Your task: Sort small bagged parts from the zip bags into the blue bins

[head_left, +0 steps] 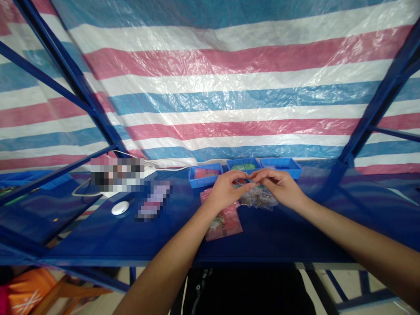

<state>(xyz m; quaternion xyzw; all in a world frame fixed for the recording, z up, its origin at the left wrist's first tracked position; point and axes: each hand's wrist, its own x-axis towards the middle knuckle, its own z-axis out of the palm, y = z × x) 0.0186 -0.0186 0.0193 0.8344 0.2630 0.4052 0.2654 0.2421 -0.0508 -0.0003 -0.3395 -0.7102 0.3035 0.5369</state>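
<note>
As left hand (pixel 225 192) and right hand (pixel 279 188) pinch a small item (pixel 251 180), striped tarpaulin (pixel 229 87) backs the blue table (pixel 131 238).

Soft, even daylight came through the striped tarpaulin (pixel 229 87), which glowed brightest along its white bands and showed small crinkled glints of glare. The blue tabletop (pixel 278 236) was darker, and the left hand (pixel 226 192) and right hand (pixel 280 188) threw only faint shadows on it. The straight frame bars (pixel 380 100) bowed outward near the edges (wide-lens distortion). Two mosaic patches (pixel 117 175) left of centre were pixelated, and the forearms nearest the lens looked slightly soft.
</note>
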